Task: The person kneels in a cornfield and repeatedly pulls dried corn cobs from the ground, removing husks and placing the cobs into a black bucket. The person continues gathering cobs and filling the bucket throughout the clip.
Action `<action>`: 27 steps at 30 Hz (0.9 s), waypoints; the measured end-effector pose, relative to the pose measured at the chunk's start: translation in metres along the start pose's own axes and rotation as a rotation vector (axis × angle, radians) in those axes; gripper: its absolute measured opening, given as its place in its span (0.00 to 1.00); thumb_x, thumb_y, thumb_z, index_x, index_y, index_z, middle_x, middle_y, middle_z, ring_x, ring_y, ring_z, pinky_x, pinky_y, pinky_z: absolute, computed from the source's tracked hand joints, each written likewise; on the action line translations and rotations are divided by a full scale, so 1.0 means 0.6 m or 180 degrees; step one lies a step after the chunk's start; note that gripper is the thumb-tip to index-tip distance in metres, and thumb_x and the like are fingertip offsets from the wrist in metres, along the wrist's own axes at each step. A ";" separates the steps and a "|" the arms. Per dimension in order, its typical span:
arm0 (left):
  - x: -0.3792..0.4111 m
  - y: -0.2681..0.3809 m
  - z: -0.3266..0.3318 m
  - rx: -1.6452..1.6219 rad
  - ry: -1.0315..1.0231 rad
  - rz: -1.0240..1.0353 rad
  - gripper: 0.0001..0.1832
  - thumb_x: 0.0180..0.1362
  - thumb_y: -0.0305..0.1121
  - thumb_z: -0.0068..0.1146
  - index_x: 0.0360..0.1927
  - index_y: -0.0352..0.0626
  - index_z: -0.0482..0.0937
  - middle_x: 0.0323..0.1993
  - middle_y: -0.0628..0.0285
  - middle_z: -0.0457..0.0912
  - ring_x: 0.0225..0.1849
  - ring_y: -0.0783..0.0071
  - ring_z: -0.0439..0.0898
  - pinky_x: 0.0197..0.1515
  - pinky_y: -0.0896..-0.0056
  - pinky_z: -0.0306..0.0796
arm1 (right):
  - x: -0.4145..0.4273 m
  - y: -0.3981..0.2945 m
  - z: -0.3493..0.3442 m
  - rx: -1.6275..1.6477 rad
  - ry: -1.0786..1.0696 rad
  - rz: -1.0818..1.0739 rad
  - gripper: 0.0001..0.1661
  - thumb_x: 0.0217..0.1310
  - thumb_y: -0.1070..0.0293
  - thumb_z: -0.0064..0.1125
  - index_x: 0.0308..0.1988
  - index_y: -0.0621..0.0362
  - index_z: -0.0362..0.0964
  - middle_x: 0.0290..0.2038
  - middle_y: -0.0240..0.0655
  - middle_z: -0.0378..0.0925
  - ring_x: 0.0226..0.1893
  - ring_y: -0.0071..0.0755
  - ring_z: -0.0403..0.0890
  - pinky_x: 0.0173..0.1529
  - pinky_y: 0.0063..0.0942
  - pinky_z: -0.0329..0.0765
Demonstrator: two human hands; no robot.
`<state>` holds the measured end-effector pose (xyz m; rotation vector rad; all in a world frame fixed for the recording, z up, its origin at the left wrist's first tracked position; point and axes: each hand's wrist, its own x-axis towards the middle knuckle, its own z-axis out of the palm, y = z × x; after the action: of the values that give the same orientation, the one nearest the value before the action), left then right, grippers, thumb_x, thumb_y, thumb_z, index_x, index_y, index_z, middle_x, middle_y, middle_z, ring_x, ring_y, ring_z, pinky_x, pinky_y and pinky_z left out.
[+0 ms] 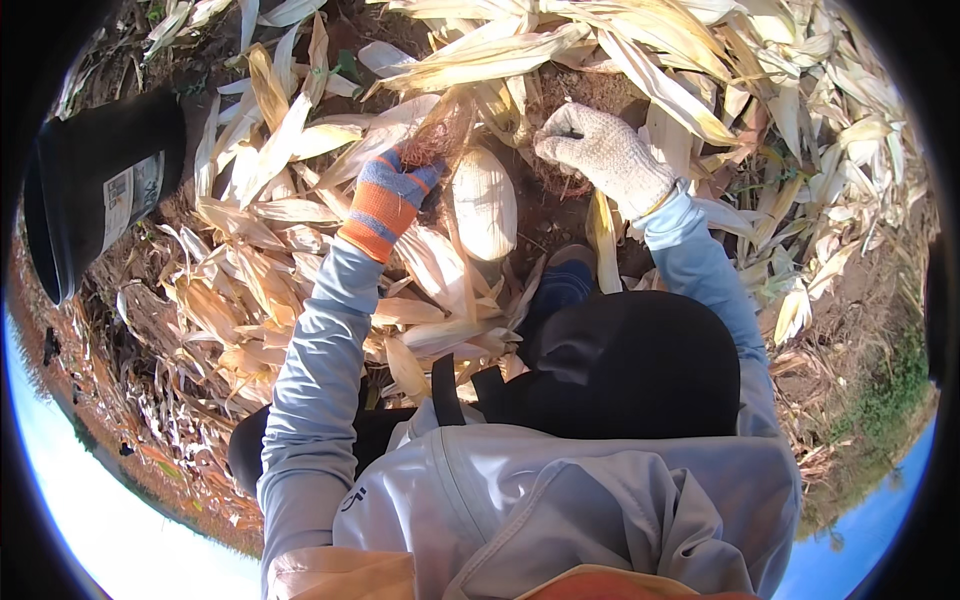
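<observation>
My left hand (395, 193), in an orange and blue-grey knit glove, is closed on a tuft of reddish-brown corn silk (439, 141) with dry husk beside it. Just right of it lies a corn ear (484, 202) with pale husk around it. My right hand (600, 154), in an off-white knit glove, is curled at the right, apart from the ear. More dark silk (562, 184) shows under its fingers; whether they grip it I cannot tell. Dry husks (495, 56) lie beyond both hands.
A black plastic bucket (142, 142) with a label bearing writing lies tipped at the left. Husks (247, 292) cover much of the soil around me. My shoe (566, 277) is below the ear, close to my bent knee. Green plants (892, 382) grow at the far right.
</observation>
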<state>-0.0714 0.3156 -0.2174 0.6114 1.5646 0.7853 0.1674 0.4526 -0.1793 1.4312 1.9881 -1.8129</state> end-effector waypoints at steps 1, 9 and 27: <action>-0.007 0.008 0.007 0.0293 -0.0005 -0.0001 0.15 0.56 0.27 0.60 0.47 0.37 0.78 0.37 0.63 0.83 0.35 0.82 0.77 0.38 0.80 0.71 | 0.006 0.011 0.020 -0.0959 -0.0127 -0.0227 0.11 0.60 0.64 0.53 0.42 0.55 0.71 0.37 0.35 0.79 0.39 0.34 0.79 0.43 0.31 0.74; -0.004 -0.016 0.016 -0.0207 0.0151 0.0155 0.13 0.54 0.27 0.59 0.44 0.36 0.77 0.29 0.65 0.81 0.26 0.82 0.74 0.28 0.79 0.70 | 0.028 0.082 0.096 -0.2802 -0.0818 0.0134 0.16 0.55 0.60 0.57 0.43 0.54 0.73 0.40 0.40 0.79 0.44 0.45 0.78 0.48 0.40 0.74; -0.005 -0.044 0.042 -0.0438 -0.0178 -0.0343 0.12 0.54 0.28 0.59 0.42 0.36 0.78 0.30 0.64 0.81 0.26 0.80 0.76 0.29 0.78 0.70 | 0.135 0.067 -0.055 -0.2596 0.1684 -0.0346 0.22 0.52 0.53 0.62 0.40 0.59 0.74 0.36 0.40 0.78 0.39 0.43 0.78 0.49 0.36 0.72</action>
<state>-0.0448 0.3001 -0.2370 0.4417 1.4665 0.7808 0.1654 0.5184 -0.2489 1.5819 2.6055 -0.4707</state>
